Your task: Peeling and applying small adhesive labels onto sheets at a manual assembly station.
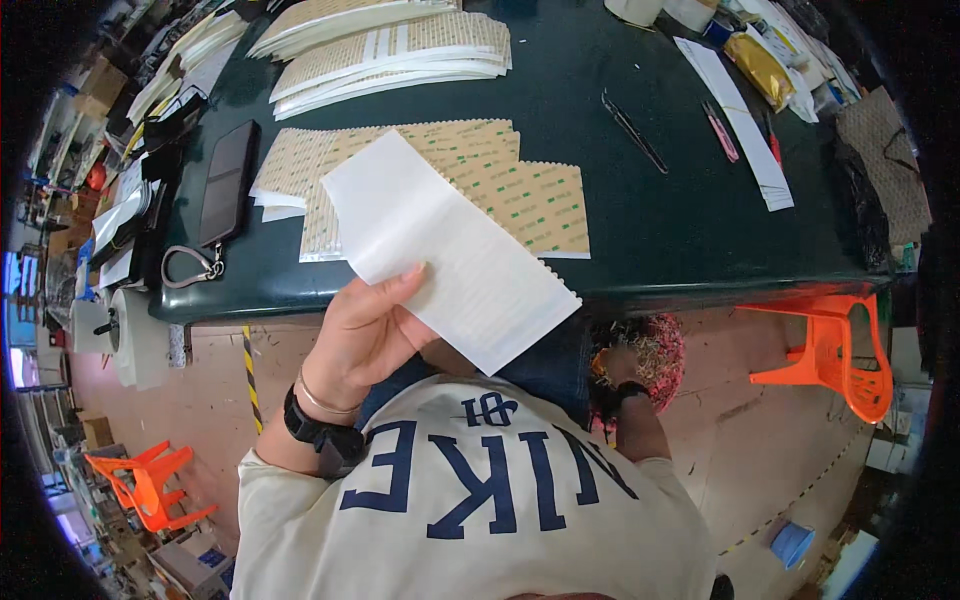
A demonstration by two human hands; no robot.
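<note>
While left hand (362,325) pinches white sheet (465,275); it's under thumb (402,284), over fingers (408,332); right hand (621,366): grip unclear

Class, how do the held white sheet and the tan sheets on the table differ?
The white sheet is held up in the left hand; the tan sheets lie on the table. The white sheet looks plain; the tan sheets bear green marks. Both show toothed edges.

Your dark green worktop (560,90)
You have tan patterned sheets (545,205), a phone (229,185), tweezers (635,132) and a white strip (738,120) on it.
</note>
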